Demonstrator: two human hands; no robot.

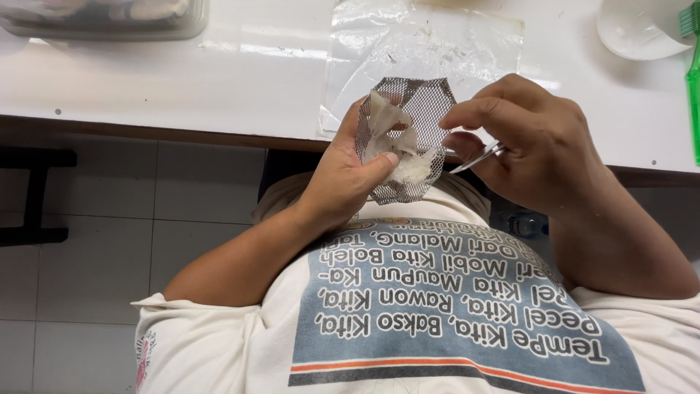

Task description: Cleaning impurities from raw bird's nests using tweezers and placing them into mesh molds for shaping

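1. The white, flaky lump (397, 149) is looking fragile and ragged at its edges. If the metal tweezers (477, 157) are digging or tugging too hard, it is likely that bits are going to tear off or crumble away.

2. The piece of grey mesh (423, 109) is being held in the air just in front of the table edge (182, 135), over the person's lap and white shirt (219, 343). Any loosening of the thumb could be letting the lump slide off the mesh and drop onto the shirt or the tiled floor (95, 248) at the lower left of the frame.

3. The tweezer tips are working very near the thumb of the other hand, so a slip could be pricking it.

4. The left hand (343, 175), in the middle of the frame, is curling partly closed around the mesh. Its thumb is pressing the white lump flat against the mesh, while the fingers are backing it from behind, mostly hidden.

5. The right hand (532, 142), right of centre, is closing in a pinch on the tweezers, fingers bent down over them. The tips are pointing left toward the lump; whether they are gripping anything I cannot tell.

6. On the table, a clear plastic sheet (430, 44) with specks is lying just beyond the mesh. A clear tub (102, 22) is sitting at the upper left, a white bowl (642, 29) at the upper right, and a green brush (693, 80) at the right edge.
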